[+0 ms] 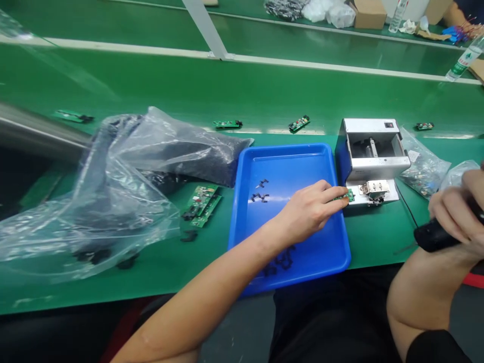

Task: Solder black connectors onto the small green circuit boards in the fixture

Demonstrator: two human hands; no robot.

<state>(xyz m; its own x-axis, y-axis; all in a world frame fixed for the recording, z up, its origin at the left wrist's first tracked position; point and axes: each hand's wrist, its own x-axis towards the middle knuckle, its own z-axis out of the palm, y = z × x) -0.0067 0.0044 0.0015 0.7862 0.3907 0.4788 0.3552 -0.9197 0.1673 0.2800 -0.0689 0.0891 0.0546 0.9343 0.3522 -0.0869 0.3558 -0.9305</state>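
Stretched over the blue tray, my left hand (308, 209) pinches a small green circuit board (350, 195) between thumb and fingers. The board's far end lies at the metal fixture (377, 189) on the front ledge of a silver box-shaped machine (378, 164). My fingers cover much of the board. At the right edge, my right hand (459, 209) is wrapped round a black electric screwdriver (434, 236), tilted with its thin, blurred bit pointing left, apart from the board. Small black plastic parts (260, 197) lie in the blue tray (289, 149).
Left of the tray are stacked circuit boards (202, 204) and a big clear bag (181, 146) of black parts. Single boards (299, 123) lie along the back ledge. A parts bag (423, 166) lies behind the machine's right side; a cable (408, 206) runs beside it. A bottle (464, 63) stands farther back.
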